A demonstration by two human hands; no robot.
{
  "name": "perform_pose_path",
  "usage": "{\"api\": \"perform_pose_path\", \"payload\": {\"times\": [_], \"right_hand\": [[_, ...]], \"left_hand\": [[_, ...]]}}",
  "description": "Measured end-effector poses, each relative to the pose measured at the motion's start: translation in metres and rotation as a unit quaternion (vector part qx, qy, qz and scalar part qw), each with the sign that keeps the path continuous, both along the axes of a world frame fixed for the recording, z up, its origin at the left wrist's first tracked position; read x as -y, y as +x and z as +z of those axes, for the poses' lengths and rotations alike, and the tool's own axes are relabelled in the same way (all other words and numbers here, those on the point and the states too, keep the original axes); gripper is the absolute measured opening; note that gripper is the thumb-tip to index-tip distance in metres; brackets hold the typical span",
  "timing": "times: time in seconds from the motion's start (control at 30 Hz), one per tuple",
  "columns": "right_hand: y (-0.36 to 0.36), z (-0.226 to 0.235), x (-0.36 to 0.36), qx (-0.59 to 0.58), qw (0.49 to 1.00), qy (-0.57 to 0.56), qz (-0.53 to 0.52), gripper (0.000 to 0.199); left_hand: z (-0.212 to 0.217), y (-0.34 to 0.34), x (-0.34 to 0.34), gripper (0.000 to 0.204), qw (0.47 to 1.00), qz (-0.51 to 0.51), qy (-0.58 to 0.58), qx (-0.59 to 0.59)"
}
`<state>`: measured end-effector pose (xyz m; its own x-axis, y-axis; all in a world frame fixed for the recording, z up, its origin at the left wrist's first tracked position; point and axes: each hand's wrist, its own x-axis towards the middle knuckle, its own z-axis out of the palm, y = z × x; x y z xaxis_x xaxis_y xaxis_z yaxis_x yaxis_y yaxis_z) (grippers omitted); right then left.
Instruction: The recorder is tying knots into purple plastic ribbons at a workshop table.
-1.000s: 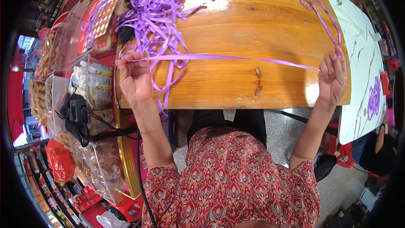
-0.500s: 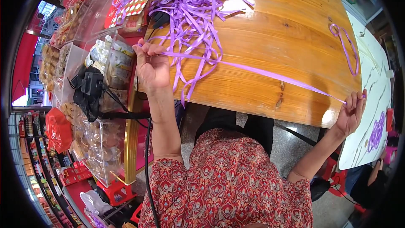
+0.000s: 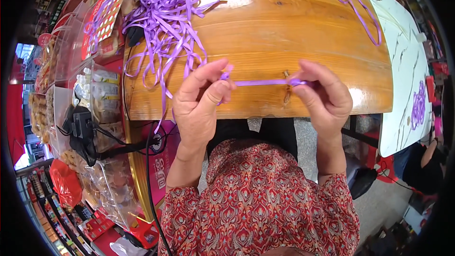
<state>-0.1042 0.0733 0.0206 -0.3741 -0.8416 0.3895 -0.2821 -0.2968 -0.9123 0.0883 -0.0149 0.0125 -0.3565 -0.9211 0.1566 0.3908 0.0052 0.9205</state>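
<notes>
A short stretch of purple ribbon (image 3: 261,83) runs taut between my two hands, above the near edge of the wooden table (image 3: 303,33). My left hand (image 3: 201,97) pinches one end, where the ribbon bunches at the fingertips. My right hand (image 3: 327,95) closes thumb and fingers on the other end, also bunched there. Beyond my left hand lies a tangled heap of purple ribbons (image 3: 173,14), with loose strands trailing toward me. Whether the ribbon in my hands is knotted or looped is too small to tell.
A single ribbon loop (image 3: 367,16) lies at the table's far right. Another purple ribbon bunch (image 3: 418,106) rests on the white marbled table (image 3: 403,57). To the left stand clear bins of packaged goods (image 3: 102,99) and a black device with cables (image 3: 81,125).
My hands have come together from a wide spread, and the long ribbon between them is now a short span. The view has shifted a little, so the table and heap sit differently.
</notes>
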Motion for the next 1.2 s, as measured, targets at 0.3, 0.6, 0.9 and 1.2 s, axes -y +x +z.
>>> {"api": "perform_pose_path", "payload": {"times": [0.3,0.6,0.9,1.2], "right_hand": [[0.000,-0.005,0.010,-0.034,0.994,-0.056,0.083,0.031],[0.011,-0.005,0.019,-0.130,0.978,-0.120,0.109,0.038],[0.011,-0.011,0.012,-0.128,0.979,-0.144,0.067,0.031],[0.011,-0.007,0.009,-0.162,0.971,-0.169,0.053,0.020]], "left_hand": [[-0.003,-0.010,-0.008,0.014,0.994,-0.078,0.045,-0.058],[-0.005,-0.018,-0.015,0.010,0.987,-0.139,0.042,-0.076],[-0.005,-0.019,-0.019,0.009,0.994,-0.110,0.013,-0.020],[-0.005,-0.019,-0.018,0.011,0.995,-0.073,-0.047,0.043]]}}
